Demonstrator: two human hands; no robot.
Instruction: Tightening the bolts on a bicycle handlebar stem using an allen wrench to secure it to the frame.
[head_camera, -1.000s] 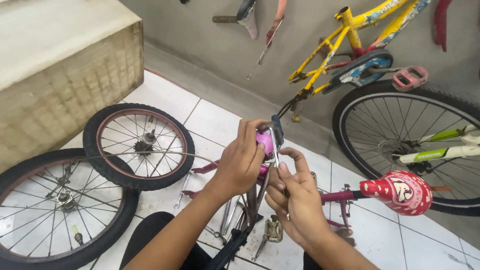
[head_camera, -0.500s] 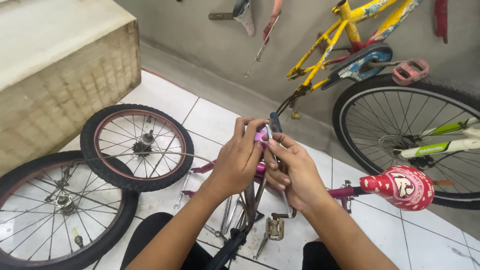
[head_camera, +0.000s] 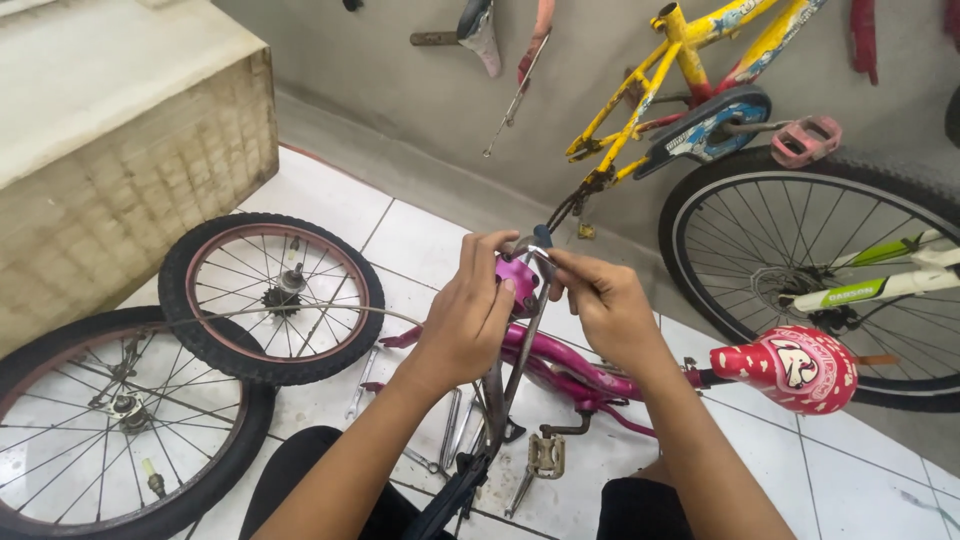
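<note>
Gripping: we clasp the pink frame (head_camera: 560, 360) at its top with our left hand (head_camera: 470, 310); our right hand (head_camera: 600, 300) pinches the metal brake arm (head_camera: 535, 250) beside it.
Room: small wheel (head_camera: 270, 295) near left, large wheel (head_camera: 810, 270) far right, white tiles (head_camera: 430, 240) between.
Labels: red saddle (head_camera: 790, 368) with a round white-and-black picture, right; blue chain guard (head_camera: 705, 125) with pale lettering, far.

White tiled floor (head_camera: 880, 480) meets a grey plastered wall (head_camera: 420, 110). A pale concrete block (head_camera: 110, 150) fills the floor's far left corner, in even light
</note>
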